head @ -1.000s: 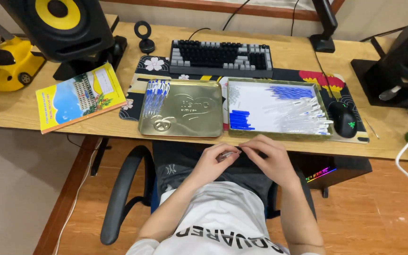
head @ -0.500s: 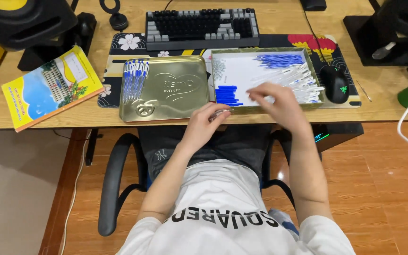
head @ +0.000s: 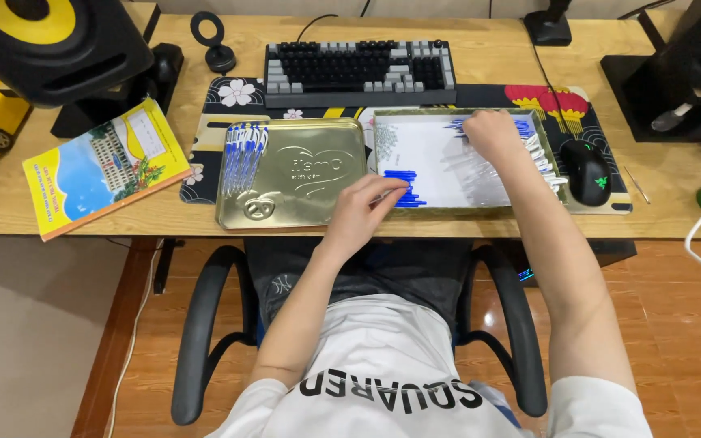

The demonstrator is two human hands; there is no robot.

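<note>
Your left hand pinches a blue cap at the tray's near rim — right hand closed over far-edge pen parts.

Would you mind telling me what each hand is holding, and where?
Cannot tell: left hand touches blue pen parts in the tray; right hand reaches its far end.

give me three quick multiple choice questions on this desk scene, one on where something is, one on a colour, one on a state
1. Where does the right hand reach?
A. the keyboard
B. far end of the white-lined tray
C. the mouse

2. What colour are the pen caps by the left hand?
A. blue
B. red
C. green

3. How does the gold tin lid lie?
A. upright
B. flat on the desk, pens on it
C. closed over the tray

Answers: 1 B, the hand is over the tray's back edge. 2 A, the row shows blue. 3 B, it lies flat beside the tray.
</note>
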